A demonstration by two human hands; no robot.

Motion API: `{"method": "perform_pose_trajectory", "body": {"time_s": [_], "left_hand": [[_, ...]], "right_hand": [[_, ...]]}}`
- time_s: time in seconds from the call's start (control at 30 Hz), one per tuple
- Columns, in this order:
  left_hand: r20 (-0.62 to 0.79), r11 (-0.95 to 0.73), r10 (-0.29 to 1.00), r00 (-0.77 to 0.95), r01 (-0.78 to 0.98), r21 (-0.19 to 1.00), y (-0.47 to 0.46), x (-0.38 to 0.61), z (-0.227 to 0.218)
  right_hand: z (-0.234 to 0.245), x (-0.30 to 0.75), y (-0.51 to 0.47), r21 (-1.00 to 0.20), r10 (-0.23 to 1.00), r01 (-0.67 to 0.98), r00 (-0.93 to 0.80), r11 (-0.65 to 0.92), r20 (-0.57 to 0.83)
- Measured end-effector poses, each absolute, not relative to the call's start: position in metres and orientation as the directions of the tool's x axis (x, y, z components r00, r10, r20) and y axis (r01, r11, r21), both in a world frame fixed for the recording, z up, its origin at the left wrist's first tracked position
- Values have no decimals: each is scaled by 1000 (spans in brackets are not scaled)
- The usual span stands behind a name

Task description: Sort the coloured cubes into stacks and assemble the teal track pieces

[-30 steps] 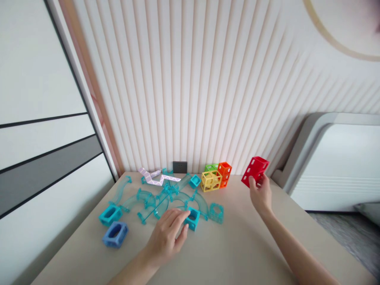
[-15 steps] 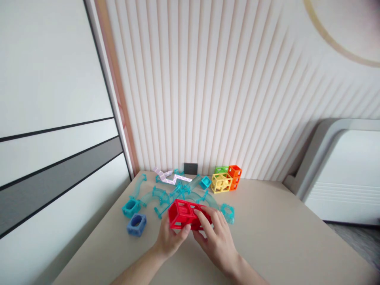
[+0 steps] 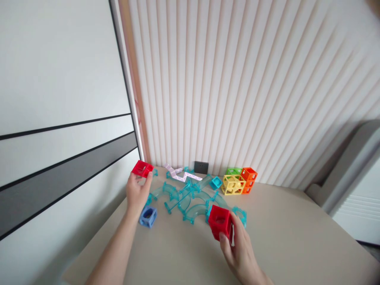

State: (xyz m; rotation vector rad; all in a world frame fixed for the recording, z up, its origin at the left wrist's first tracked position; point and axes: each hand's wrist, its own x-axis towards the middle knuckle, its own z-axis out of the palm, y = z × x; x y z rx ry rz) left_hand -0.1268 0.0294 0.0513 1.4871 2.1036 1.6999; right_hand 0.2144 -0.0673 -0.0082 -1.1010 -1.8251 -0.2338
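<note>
My left hand (image 3: 137, 191) grips a small red open cube (image 3: 142, 168), raised over the far left corner of the beige table (image 3: 285, 233). A second red cube (image 3: 220, 222) sits in my right hand (image 3: 240, 247), low over the table in front of the clear teal track pieces (image 3: 187, 198). Right of my left hand a blue block (image 3: 148, 216) lies on the table. Against the wall stands a stack of yellow, green and orange cubes (image 3: 237, 181).
A teal cube (image 3: 216, 182) and a pale zigzag strip (image 3: 178, 174) lie near a dark wall socket (image 3: 201, 167). The ribbed wall closes the far side, a white and grey panel the left. A padded headboard (image 3: 350, 174) stands at the right.
The red block held in both hands came apart into two cubes. My left hand carried one up and left, my right hand drew the other right. The view swung left.
</note>
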Motion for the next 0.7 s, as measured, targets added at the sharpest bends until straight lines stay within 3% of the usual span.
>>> {"method": "perform_pose_trajectory", "body": {"time_s": [0.07,0.17,0.33,0.7], "left_hand": [[345,225,761,-550,722,654,44,-158,49],[264,351,777,-571,743,570,54,-187,33],[159,444,799,-581,746,497,59,-200,7],[-11,452,854,-521,731,512,80,-221,-16]], "right_hand": [[-8,215,-67,-314,611,765,-128,562,781],[-6,215,-67,-346,647,747,-145,568,749],[-2,215,-69,-357,667,704,-220,614,712],[-17,220,-66,-513,777,694,-109,506,620]]}}
